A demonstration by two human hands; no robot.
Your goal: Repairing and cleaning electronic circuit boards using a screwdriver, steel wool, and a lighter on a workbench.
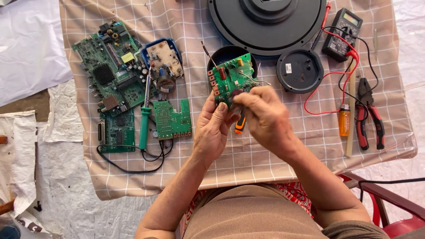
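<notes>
Covering table: checked cloth (265, 163); both hands (241, 119) grasping green circuit board (232, 75); white sheeting (26, 44) around.

Bare forearms, brown trousers (252, 212)

A beige cloth (265, 155) with a thin white grid pattern covers the bench. The small circuit board (232, 77) is bright green with red-brown parts along one edge and a yellow part near the top. The large circuit board (113, 66) is darker green, with a black square and a yellow block. A soldering iron (144, 119) has a teal-green handle and a black cord. The multimeter (341, 33) is black with a greenish screen and red and black leads. The pliers (369, 115) have red and black handles. A lighter (344, 119) is orange. The round discs (300, 71) are black.
</notes>
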